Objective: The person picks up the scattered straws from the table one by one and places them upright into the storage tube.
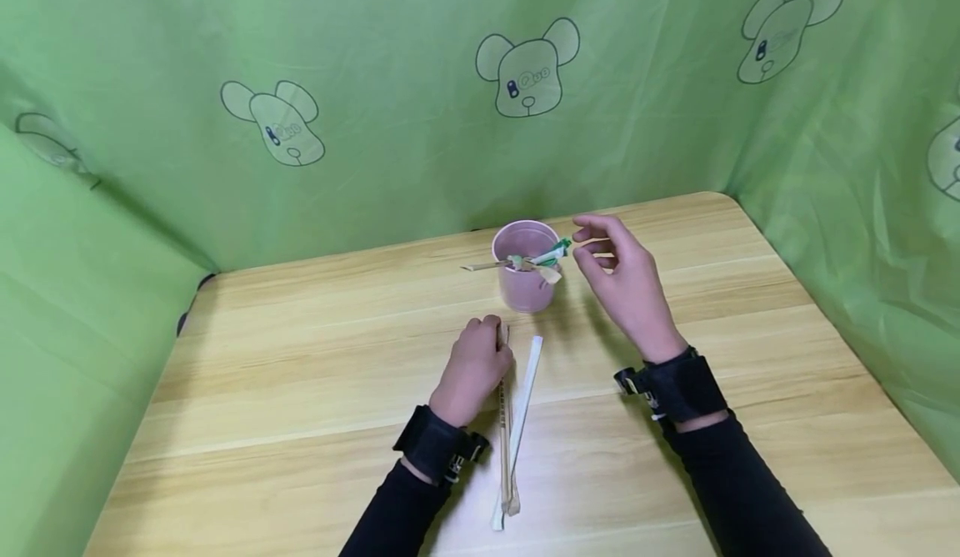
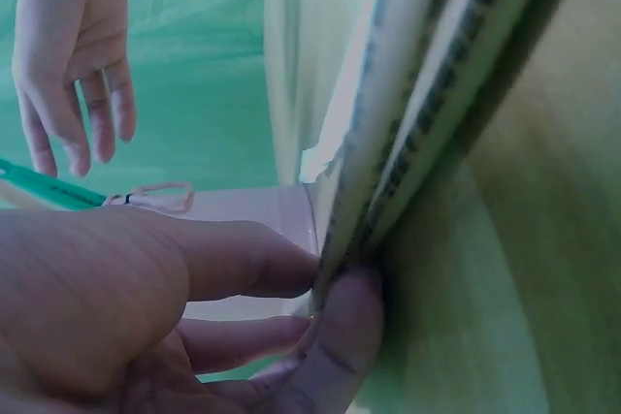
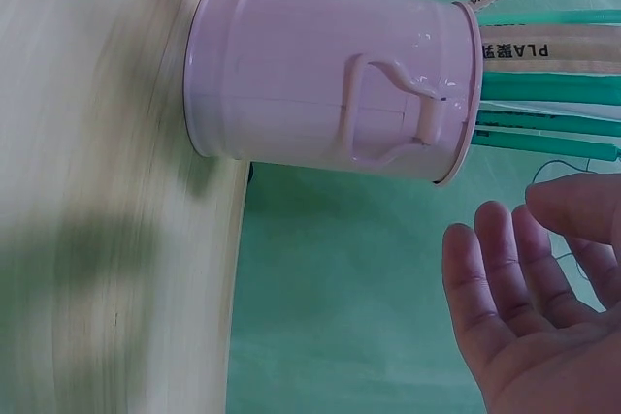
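My left hand [image 1: 468, 369] pinches the far end of brown paper-wrapped straws [image 1: 503, 424] between thumb and fingers, low over the table. Black print runs along the wrappers [image 2: 427, 123] in the left wrist view. Beside them on the table lies a white-wrapped straw [image 1: 527, 394], partly crossed by the brown ones. A pink cup [image 1: 525, 294] with a small handle stands upright just beyond the left hand. Green straws [image 3: 553, 89] and brown-wrapped ones stick out of it. To the cup's right, my right hand [image 1: 626, 286] is raised with loosely bent fingers, holding nothing.
The wooden table [image 1: 300, 357] carries the cup near its back edge. Green fabric [image 1: 397, 148] printed with bear heads hangs behind the table and along both sides. One brown straw [image 1: 483, 266] juts out leftward over the cup's rim.
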`<state>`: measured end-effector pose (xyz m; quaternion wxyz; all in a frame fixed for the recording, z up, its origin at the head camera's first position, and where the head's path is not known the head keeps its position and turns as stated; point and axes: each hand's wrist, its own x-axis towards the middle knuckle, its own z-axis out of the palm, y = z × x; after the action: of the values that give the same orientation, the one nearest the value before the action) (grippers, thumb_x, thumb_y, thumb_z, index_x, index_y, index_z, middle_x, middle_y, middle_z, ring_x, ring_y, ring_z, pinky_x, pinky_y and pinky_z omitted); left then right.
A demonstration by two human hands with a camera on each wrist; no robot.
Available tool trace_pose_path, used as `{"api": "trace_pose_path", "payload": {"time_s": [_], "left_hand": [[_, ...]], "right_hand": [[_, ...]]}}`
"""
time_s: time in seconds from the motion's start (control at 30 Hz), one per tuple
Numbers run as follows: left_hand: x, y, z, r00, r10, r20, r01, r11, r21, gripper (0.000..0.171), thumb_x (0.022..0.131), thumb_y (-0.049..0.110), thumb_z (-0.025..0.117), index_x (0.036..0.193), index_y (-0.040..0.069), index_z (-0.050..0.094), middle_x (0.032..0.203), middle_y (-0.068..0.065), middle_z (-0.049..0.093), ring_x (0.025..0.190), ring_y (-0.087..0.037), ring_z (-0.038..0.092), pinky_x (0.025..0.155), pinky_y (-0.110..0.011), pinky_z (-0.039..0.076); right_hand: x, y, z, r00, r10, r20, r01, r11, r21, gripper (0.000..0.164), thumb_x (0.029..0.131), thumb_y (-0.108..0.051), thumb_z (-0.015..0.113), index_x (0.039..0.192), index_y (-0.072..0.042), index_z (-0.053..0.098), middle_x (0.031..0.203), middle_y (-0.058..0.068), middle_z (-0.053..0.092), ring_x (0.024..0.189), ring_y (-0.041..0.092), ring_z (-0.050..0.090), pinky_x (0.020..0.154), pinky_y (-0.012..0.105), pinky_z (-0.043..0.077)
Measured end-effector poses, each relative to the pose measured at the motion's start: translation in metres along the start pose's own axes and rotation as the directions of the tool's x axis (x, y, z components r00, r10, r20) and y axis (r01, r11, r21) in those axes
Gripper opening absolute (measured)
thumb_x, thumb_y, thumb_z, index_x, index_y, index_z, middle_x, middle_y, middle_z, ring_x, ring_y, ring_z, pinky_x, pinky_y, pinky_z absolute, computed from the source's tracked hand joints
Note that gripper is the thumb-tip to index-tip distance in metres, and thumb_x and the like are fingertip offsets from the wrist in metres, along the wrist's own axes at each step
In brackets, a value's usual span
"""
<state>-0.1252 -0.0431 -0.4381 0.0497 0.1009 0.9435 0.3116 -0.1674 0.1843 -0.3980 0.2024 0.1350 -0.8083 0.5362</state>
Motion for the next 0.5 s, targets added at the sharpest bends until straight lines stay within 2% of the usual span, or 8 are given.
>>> {"api": "trace_pose_path", "payload": {"time_s": [0.13,0.23,0.3,0.37,0.5], "left_hand": [[0.001,0.002,-0.015,1.0,0.01,-0.028,-0.012,0.996,-0.092,0.022,0.102,0.0,0.063,0.123,-0.009,0.065,0.099,-0.014,0.059,0.082,-0.025,0.057,0.065,-0.033,0.052],[-0.002,0.006,-0.036,0.991,0.029,-0.131,-0.054,0.98,-0.194,0.045,0.104,0.003,0.066,0.145,-0.01,0.055,0.112,-0.018,0.062,0.09,-0.026,0.064,0.07,-0.032,0.059],[-0.004,0.007,-0.05,0.972,0.062,-0.228,-0.116,0.966,-0.233,0.04,0.105,0.003,0.066,0.142,-0.009,0.059,0.115,-0.019,0.062,0.092,-0.028,0.066,0.071,-0.034,0.06],[-0.004,0.006,-0.06,0.943,0.085,-0.323,-0.178,0.946,-0.272,0.032,0.104,0.002,0.067,0.135,-0.007,0.064,0.115,-0.019,0.061,0.092,-0.029,0.068,0.071,-0.034,0.062],[-0.005,0.003,-0.074,0.887,0.096,-0.452,-0.285,0.884,-0.37,0.019,0.103,-0.001,0.067,0.122,-0.004,0.07,0.116,-0.017,0.061,0.093,-0.029,0.069,0.073,-0.035,0.063]], "right_hand": [[0.0,0.002,-0.001,1.0,0.005,-0.003,-0.005,1.0,-0.001,0.04,0.102,0.003,0.068,0.14,-0.007,0.063,0.122,0.009,0.069,0.107,0.023,0.069,0.09,0.026,0.056],[0.001,0.002,-0.002,1.0,0.009,-0.005,-0.009,1.0,0.006,0.04,0.102,0.003,0.067,0.14,-0.007,0.063,0.122,0.009,0.069,0.107,0.023,0.069,0.091,0.027,0.056],[0.001,0.002,-0.001,1.0,0.012,-0.004,-0.012,1.0,0.012,0.04,0.102,0.003,0.067,0.14,-0.006,0.063,0.122,0.009,0.069,0.107,0.023,0.069,0.091,0.027,0.055],[0.002,0.001,-0.002,1.0,0.015,-0.003,-0.015,1.0,0.017,0.04,0.102,0.003,0.068,0.14,-0.007,0.063,0.122,0.009,0.069,0.107,0.023,0.069,0.091,0.028,0.055],[0.001,0.0,-0.003,0.999,0.032,0.006,-0.032,0.999,0.017,0.04,0.102,0.001,0.067,0.141,-0.006,0.062,0.122,0.009,0.069,0.108,0.023,0.069,0.093,0.032,0.056]]}}
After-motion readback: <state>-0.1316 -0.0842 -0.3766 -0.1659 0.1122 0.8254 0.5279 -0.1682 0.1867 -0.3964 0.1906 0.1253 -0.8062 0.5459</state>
